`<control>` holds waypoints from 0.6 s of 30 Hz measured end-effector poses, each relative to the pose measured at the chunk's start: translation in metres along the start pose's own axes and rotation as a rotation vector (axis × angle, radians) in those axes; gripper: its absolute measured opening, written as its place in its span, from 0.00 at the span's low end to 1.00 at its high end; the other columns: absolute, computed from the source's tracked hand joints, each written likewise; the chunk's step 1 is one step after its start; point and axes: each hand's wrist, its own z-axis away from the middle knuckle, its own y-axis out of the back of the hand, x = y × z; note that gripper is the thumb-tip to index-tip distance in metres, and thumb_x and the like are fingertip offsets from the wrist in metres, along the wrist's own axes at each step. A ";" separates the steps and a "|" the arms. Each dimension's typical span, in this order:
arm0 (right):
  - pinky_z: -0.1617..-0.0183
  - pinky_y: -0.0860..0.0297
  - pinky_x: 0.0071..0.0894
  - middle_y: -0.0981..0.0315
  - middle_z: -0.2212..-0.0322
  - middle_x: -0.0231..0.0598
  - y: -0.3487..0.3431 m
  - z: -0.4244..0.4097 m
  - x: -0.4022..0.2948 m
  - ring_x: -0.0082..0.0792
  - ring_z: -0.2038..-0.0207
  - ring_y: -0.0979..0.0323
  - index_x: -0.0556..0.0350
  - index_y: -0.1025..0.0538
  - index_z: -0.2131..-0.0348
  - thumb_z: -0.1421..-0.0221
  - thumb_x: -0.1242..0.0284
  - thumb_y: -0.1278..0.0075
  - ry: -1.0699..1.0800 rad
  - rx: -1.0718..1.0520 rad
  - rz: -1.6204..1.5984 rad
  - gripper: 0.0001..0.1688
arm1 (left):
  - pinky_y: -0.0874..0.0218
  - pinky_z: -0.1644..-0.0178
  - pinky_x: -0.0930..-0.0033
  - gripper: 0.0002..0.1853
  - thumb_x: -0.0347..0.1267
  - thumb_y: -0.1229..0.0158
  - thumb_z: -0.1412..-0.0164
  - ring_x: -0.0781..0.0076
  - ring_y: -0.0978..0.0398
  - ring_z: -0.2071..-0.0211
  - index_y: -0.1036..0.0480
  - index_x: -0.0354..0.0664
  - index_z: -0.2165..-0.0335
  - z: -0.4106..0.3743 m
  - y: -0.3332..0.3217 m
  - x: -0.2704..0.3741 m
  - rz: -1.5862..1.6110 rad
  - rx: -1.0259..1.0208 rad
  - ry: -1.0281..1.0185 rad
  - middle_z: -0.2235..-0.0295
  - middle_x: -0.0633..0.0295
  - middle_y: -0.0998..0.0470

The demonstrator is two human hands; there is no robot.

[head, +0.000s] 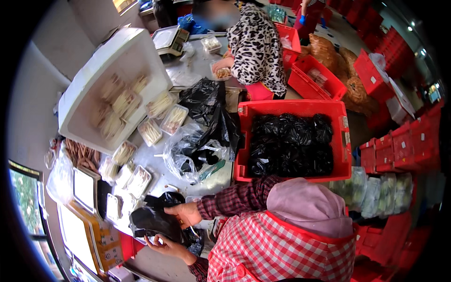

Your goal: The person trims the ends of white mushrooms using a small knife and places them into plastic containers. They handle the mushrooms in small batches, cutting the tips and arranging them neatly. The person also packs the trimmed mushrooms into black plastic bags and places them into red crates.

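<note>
Neither of my hands is in view. Before me a co-worker in a red-and-white gingham garment (282,243) and a pink headscarf (306,208) is seen from behind. Both of that person's hands are at a black plastic bag (155,220) by the metal table's near edge. Their upper hand (186,214) touches its right side, and the lower one (170,246) is beneath it. Beyond the headscarf, a red plastic crate (345,141) holds several black-wrapped bundles (292,144). On the table (220,183) lie crumpled black plastic (208,102) and clear plastic film (179,155).
Trays of pale thin stalks (174,119) lie near a tilted white foam box (74,116) containing more. A scale (84,190) stands left, another (171,38) at the back. Across the table, a second person in leopard print (255,46) handles a tray (222,72). Red crates (415,144) stack right.
</note>
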 end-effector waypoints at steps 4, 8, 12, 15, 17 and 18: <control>0.53 0.33 0.32 0.24 0.64 0.27 0.013 -0.004 -0.009 0.26 0.60 0.28 0.50 0.26 0.60 0.50 0.68 0.42 0.173 0.111 0.081 0.16 | 0.44 0.65 0.74 0.23 0.26 0.52 0.37 0.74 0.36 0.69 0.43 0.39 0.44 0.002 -0.005 0.008 -0.069 -0.045 -0.023 0.69 0.62 0.35; 0.58 0.31 0.29 0.23 0.66 0.29 0.009 0.006 -0.017 0.26 0.64 0.26 0.53 0.25 0.60 0.50 0.69 0.42 0.322 0.256 0.112 0.16 | 0.43 0.65 0.73 0.23 0.29 0.51 0.37 0.72 0.36 0.68 0.42 0.38 0.44 -0.001 -0.006 0.012 -0.107 -0.176 0.078 0.68 0.61 0.35; 0.65 0.32 0.24 0.24 0.70 0.28 0.007 0.013 -0.018 0.22 0.70 0.27 0.56 0.24 0.64 0.50 0.69 0.41 0.466 0.357 0.416 0.14 | 0.40 0.64 0.73 0.19 0.30 0.51 0.36 0.73 0.35 0.69 0.38 0.35 0.49 -0.003 -0.009 0.025 -0.126 0.058 -0.047 0.66 0.61 0.33; 0.69 0.35 0.22 0.26 0.74 0.27 -0.016 0.027 -0.003 0.20 0.75 0.31 0.56 0.23 0.66 0.54 0.67 0.38 0.423 0.369 0.772 0.16 | 0.41 0.65 0.75 0.15 0.29 0.50 0.37 0.75 0.36 0.69 0.35 0.33 0.54 0.002 -0.010 0.038 0.053 -0.335 0.120 0.68 0.62 0.33; 0.67 0.34 0.23 0.26 0.72 0.28 -0.027 0.027 0.007 0.21 0.73 0.31 0.55 0.23 0.64 0.55 0.68 0.38 0.451 0.366 0.727 0.18 | 0.44 0.68 0.79 0.09 0.27 0.48 0.39 0.80 0.39 0.71 0.34 0.34 0.62 0.010 -0.019 0.055 0.034 -0.616 0.190 0.73 0.66 0.35; 0.65 0.33 0.24 0.25 0.71 0.28 -0.027 0.026 0.007 0.22 0.71 0.30 0.55 0.24 0.63 0.55 0.68 0.38 0.428 0.349 0.707 0.18 | 0.44 0.69 0.79 0.07 0.28 0.48 0.39 0.80 0.39 0.72 0.34 0.34 0.64 0.013 -0.021 0.047 0.077 -0.558 0.127 0.73 0.66 0.36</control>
